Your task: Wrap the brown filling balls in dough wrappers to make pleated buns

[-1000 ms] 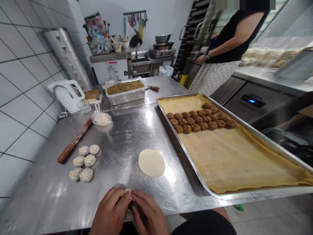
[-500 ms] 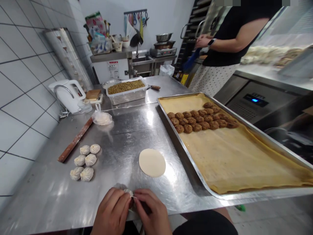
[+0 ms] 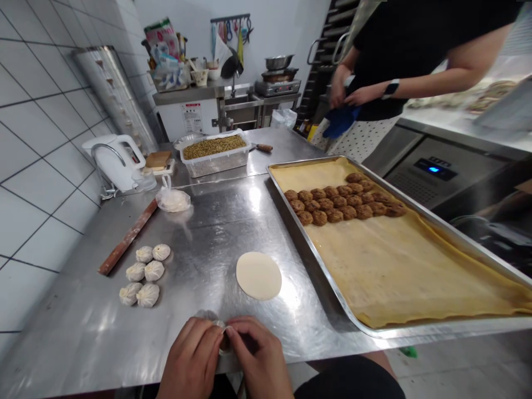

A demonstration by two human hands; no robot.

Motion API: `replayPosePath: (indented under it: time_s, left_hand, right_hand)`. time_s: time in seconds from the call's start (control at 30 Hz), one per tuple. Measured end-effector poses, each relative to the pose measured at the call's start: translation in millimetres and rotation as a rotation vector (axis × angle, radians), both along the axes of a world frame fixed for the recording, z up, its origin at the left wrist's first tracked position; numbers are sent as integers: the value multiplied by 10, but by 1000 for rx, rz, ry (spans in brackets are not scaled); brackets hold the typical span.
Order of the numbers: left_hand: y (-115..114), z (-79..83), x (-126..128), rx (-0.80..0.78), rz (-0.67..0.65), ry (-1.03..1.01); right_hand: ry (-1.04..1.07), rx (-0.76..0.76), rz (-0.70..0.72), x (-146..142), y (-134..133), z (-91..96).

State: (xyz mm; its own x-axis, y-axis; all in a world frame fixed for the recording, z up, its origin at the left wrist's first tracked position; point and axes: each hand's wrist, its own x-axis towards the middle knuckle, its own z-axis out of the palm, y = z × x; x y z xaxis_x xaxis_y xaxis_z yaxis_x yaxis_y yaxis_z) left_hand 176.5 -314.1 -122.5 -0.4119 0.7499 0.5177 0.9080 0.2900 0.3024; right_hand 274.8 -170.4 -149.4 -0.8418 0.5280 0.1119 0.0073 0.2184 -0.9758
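Note:
Near the front edge of the steel table, my left hand (image 3: 192,354) curls around a dough bun (image 3: 225,344) with brown filling showing inside. Pinching the bun's dough rim from the other side is my right hand (image 3: 258,352). Most of the bun is hidden by my fingers. Just beyond lies a flat round dough wrapper (image 3: 259,276). To the left, several pleated buns (image 3: 148,295) sit in pairs. On the right, a large metal tray (image 3: 320,260) lined with yellowish paper carries rows of brown filling balls (image 3: 333,215).
A wooden rolling pin (image 3: 128,237) lies at left beside a plastic bag (image 3: 173,200). Behind are a white kettle (image 3: 111,160), a tub of chopped filling (image 3: 214,166) and a wood-handled tool (image 3: 264,148). A co-worker (image 3: 415,61) stands beyond the tray, holding blue cloth (image 3: 341,121).
My fingers have shifted slightly along the bun's rim, and more filling shows. The co-worker has come closer to the table, hands and blue cloth lower.

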Motion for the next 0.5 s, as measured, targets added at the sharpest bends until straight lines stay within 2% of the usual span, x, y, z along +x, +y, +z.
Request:
replayPosePath:
  time_s: [0.13,0.2,0.3,0.37,0.43,0.5]
  left_hand:
    - [-6,50,-19,-93,-63,7]
    - [-10,54,-19,-85,-89,30]
    - [-2,22,6,-6,-56,54]
    - [8,5,24,-9,-8,21]
    - [10,7,29,-66,4,-20]
    - [2,18,24,-116,-21,-12]
  right_hand:
    - [139,148,110,39,-27,-26]
    - [147,187,101,58,-17,-69]
    - [15,68,5,33,14,-56]
    - [-31,-13,-11,7,19,-6]
    - [12,-12,29,6,7,23]
    - [85,72,89,37,-8,5]
